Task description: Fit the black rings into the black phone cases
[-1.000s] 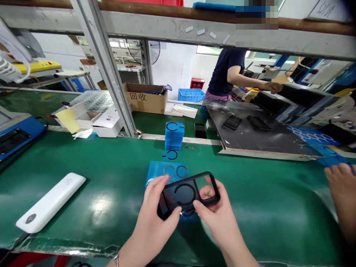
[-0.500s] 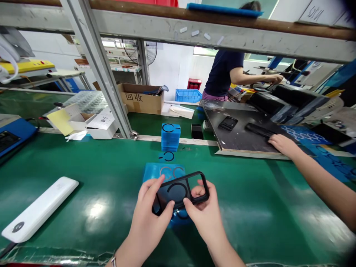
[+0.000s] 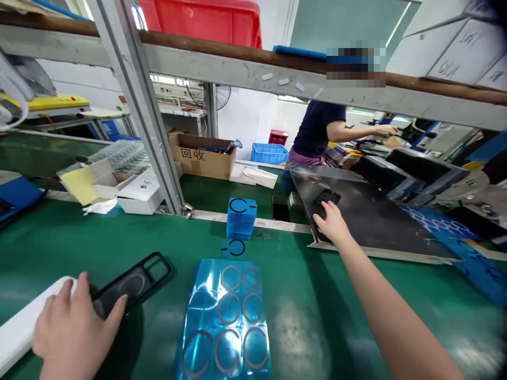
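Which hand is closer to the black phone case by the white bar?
Left. The left hand is at the near end of that phone case; the right hand is farther off, past the blue sheet, at another case.

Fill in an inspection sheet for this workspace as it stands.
Surface: glossy green tabletop.
Work items: black phone case at left; another phone case on the dark board; blue sheet with rings; blue film stack.
Clutter: white device, cardboard box, crumpled paper.
Hands: left hand at the black phone case, right hand at the other; grip unclear.
Cables: dark cord by the blue machine.
Surroundings: co-worker beyond the board; red bin above the shelf beam.
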A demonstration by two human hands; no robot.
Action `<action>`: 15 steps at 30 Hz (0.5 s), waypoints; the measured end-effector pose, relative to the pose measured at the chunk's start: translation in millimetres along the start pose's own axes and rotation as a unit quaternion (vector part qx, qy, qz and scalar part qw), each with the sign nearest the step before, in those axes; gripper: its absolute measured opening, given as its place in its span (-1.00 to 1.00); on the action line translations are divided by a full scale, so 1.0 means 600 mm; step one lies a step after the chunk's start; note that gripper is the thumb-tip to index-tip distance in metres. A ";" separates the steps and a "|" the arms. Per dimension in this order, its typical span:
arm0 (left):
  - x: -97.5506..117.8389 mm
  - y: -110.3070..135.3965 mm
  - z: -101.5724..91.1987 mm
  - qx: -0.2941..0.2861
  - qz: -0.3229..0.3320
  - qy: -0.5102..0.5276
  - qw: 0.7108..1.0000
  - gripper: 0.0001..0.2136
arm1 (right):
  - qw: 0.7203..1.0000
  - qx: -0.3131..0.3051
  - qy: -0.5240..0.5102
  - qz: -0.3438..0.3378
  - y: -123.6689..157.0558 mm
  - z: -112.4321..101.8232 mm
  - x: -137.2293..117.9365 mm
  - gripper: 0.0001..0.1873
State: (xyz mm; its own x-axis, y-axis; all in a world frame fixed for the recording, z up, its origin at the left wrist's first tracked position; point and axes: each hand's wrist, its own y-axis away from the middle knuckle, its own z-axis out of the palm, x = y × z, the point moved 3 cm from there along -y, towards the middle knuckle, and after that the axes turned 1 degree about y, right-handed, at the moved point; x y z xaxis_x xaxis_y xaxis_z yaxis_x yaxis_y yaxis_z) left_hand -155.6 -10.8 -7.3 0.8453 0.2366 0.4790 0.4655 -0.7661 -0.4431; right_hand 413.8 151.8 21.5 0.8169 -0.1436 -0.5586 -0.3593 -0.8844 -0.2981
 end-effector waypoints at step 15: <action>0.126 0.129 0.114 -0.384 -0.025 0.279 0.880 -0.27 | 0.991 0.046 0.062 -0.111 0.112 -0.008 0.021 -0.59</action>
State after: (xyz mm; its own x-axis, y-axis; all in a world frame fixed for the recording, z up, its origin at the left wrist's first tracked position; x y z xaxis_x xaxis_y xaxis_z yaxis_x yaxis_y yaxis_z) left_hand -37.6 -11.4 -57.0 0.4686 0.1155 0.8758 0.0032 -0.9916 0.1291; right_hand 402.3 88.3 -1.7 0.9279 -0.0084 -0.3727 -0.1992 -0.8564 -0.4764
